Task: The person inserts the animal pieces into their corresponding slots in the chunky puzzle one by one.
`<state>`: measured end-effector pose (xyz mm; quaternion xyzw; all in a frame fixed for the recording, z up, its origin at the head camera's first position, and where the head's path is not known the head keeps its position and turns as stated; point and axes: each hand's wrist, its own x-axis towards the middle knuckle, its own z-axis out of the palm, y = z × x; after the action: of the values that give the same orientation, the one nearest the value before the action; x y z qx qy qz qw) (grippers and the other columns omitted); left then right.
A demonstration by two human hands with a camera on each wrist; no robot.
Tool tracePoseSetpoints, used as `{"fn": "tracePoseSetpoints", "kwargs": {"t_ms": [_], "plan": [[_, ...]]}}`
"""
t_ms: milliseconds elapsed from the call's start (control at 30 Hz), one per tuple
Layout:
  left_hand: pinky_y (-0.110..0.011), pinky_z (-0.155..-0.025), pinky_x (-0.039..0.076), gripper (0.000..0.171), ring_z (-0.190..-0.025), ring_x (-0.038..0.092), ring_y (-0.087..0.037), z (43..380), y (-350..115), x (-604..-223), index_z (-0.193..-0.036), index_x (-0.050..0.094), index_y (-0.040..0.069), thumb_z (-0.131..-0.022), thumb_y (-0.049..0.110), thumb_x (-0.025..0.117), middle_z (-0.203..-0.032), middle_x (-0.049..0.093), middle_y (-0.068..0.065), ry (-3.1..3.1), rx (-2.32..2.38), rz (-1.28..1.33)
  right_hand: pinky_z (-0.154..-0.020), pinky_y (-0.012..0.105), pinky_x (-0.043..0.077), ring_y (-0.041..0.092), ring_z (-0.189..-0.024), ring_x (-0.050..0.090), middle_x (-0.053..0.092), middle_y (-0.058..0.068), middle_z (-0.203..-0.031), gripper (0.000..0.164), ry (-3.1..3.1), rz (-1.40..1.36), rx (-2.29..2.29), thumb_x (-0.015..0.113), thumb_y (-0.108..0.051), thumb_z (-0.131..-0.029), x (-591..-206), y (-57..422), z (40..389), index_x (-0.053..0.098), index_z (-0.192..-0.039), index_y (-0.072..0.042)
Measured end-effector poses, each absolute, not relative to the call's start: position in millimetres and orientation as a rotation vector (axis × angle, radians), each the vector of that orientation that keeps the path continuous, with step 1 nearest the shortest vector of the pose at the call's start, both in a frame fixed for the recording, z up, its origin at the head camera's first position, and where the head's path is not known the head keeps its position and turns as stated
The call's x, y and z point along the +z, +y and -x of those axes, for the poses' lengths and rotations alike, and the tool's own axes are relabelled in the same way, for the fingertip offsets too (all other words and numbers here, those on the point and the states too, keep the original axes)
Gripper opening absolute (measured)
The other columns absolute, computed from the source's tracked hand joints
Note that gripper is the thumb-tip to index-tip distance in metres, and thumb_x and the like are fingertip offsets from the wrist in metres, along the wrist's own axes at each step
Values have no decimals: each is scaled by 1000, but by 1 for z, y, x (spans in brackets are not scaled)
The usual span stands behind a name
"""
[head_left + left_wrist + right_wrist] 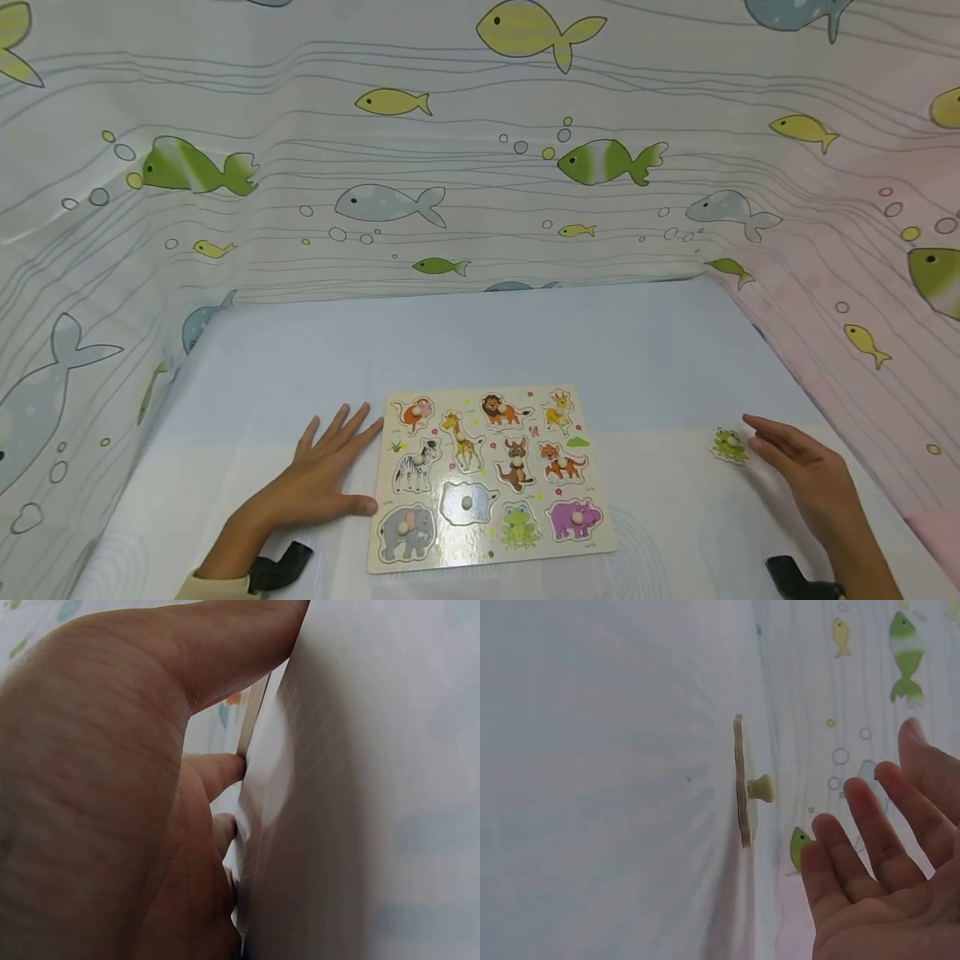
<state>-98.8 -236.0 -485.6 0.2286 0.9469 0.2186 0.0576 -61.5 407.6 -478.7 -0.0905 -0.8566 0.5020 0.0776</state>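
A wooden animal knob puzzle board (491, 550) lies flat in front of me. My left hand (326, 475) rests beside its left edge, fingers spread, with the thumb and a fingertip right at that edge. In the left wrist view, the fingers (217, 772) touch down by the board's side. To the right of the board, a frog puzzle piece (728, 447) lies on the table, its small knob (762, 788) pointing up. My right hand (813, 479) hovers just right of the piece, holding nothing, its fingers extended and slightly bent.
Animal pieces sit in the board, including an elephant (407, 533), a zebra (416, 468) and a purple hippo (576, 520). A frog picture (519, 527) shows in the bottom row. A fish-patterned curtain (465, 150) encloses the white table (480, 342) at the back and sides.
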Motion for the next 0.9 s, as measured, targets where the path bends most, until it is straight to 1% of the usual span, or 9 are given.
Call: {"fn": "tracePoseSetpoints", "kwargs": {"t_ms": [67, 133, 200, 367, 500, 667, 900], "plan": [[-69, -115, 3, 109, -151, 13, -50, 99, -236, -485, -156, 35, 18, -69, 70, 75, -165, 23, -18, 2870, 659, -692, -83, -1, 44, -20, -112, 52, 63, -26, -126, 47, -2595, 314, 1461, 70, -22, -95, -483, 410, 63, 59, -138, -4], [-69, -115, 2, 109, -151, 13, -50, 99, -236, -486, -156, 35, 18, -69, 70, 75, -165, 23, -18, 2868, 659, -692, -82, -1, 44, -20, -111, 51, 63, -25, -127, 48, -2605, 325, 1461, 70, -24, -95, -486, 412, 63, 59, -138, -5], [-69, -116, 2, 108, -151, 13, -50, 99, -236, -487, -156, 35, 18, -69, 69, 75, -165, 23, -18, 2868, 661, -694, -82, -1, 44, -22, -111, 50, 62, -24, -130, 48, -2638, 320, 1437, 69, -26, -95, -489, 413, 63, 59, -139, -7], [-68, -116, 0, 109, -152, 12, -50, 99, -237, -489, -157, 34, 18, -70, 69, 75, -166, 22, -18, 2871, 662, -706, -83, -2, 43, -25, -111, 48, 63, -21, -134, 49, -2682, 252, 1383, 70, -27, -95, -492, 415, 65, 60, -139, -10], [-68, -116, 0, 109, -151, 12, -50, 99, -237, -489, -157, 34, 18, -70, 68, 75, -166, 22, -19, 2868, 673, -714, -84, -3, 42, -27, -113, 47, 60, -22, -136, 50, -2701, 208, 1343, 72, -26, -94, -496, 416, 66, 60, -139, -8], [-67, -117, -1, 109, -152, 12, -49, 99, -236, -487, -157, 33, 17, -70, 69, 74, -166, 21, -18, 2859, 676, -703, -89, -5, 37, -28, -121, 40, 56, -26, -138, 51, -2723, 114, 1271, 72, -24, -93, -502, 416, 68, 59, -139, -6], [-68, -117, 0, 109, -151, 13, -51, 99, -236, -484, -157, 34, 16, -70, 68, 75, -165, 22, -20, 2866, 670, -720, -92, -8, 29, -30, -122, 33, 53, -27, -138, 48, -2773, 30, 1105, 71, -28, -94, -506, 416, 69, 61, -137, -11]]}}
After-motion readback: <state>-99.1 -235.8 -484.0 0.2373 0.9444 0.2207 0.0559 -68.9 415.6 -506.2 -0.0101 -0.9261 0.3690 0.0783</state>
